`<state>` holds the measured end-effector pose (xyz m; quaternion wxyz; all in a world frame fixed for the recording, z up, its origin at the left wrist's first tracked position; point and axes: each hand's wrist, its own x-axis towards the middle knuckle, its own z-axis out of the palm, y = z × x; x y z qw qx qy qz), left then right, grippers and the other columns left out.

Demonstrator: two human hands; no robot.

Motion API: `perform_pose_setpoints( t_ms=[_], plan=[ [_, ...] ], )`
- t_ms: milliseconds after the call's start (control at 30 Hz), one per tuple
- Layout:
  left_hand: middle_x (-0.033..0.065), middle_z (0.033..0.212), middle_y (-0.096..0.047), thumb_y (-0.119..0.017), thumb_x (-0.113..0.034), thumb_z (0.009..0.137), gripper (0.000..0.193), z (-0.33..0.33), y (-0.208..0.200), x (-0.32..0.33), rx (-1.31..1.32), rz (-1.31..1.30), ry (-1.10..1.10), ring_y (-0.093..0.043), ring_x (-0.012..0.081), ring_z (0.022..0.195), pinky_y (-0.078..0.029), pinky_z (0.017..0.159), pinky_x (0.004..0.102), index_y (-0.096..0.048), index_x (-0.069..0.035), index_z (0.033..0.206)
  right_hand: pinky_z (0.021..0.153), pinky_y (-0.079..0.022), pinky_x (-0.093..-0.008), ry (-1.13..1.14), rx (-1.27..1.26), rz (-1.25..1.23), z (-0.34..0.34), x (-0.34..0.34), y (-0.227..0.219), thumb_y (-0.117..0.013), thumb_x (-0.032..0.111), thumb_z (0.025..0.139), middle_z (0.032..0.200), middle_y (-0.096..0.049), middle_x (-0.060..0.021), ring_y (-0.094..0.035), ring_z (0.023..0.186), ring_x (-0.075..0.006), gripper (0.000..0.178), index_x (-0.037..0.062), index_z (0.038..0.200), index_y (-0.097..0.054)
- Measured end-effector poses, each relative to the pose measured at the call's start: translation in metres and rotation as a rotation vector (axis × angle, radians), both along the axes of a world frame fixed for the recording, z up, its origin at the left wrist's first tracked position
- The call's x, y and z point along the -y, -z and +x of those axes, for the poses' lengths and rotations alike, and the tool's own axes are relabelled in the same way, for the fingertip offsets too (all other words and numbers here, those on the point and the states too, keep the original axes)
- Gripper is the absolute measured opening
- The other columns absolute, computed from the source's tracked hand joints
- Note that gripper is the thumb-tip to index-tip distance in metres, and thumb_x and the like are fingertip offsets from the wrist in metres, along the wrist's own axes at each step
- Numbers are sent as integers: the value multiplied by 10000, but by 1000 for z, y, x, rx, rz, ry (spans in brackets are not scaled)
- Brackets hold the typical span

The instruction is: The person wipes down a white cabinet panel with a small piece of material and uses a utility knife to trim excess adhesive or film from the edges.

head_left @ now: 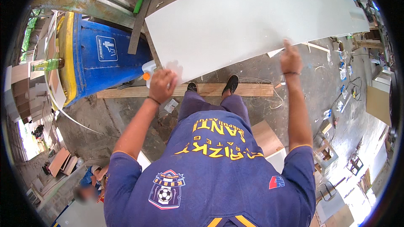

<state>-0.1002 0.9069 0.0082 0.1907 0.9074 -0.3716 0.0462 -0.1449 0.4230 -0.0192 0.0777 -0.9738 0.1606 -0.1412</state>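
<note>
A long white panel (252,17) lies across the work surface in front of me. At its near left corner my left hand (163,85) is closed, fingers curled; a pale blur beside it hides whether anything is gripped. My right hand (291,61) is raised by the panel's near edge, fingers curled in and one digit pointing forward. Whatever the right hand may hold is too small to make out. Next to my left hand stands a whitish jug with an orange cap (146,76).
A blue bin with a yellow rim (90,59) lies to the left. A wooden plank (252,89) rests on the floor by my shoes. Cables and scraps (347,88) litter the right floor. Another person (90,180) is at the lower left.
</note>
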Motion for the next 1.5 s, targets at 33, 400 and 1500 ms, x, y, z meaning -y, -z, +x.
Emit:
perform_pose_setpoints(
  t_ms=[33,400,1500],
  plan=[
    [105,978,-574,-619,-168,797,209,18,7,-9,1,-1,-19,-550,298,918,-424,811,416,-607,-68,980,627,-501,-426,31,-2,-31,-3,-1,3,-541,54,763,792,-595,-174,-601,709,-337,501,203,1240,-557],
    [70,1475,-285,-422,-468,923,517,161,37,31,140,179,39,-234,256,1381,-189,1113,475,-382,-231,1380,554,-459,-377,-501,-108,349,-56,-380,1,-550,104,754,773,-575,-86,-564,696,-248,426,243,1152,-613],
    [28,1502,-240,-376,-573,888,591,165,45,28,108,188,-3,-177,198,1400,-94,1152,421,-366,-265,1392,660,-507,-421,-333,-253,444,-58,-449,-21,-556,44,707,850,-579,-132,-573,791,-302,429,181,1109,-617]
  ],
)
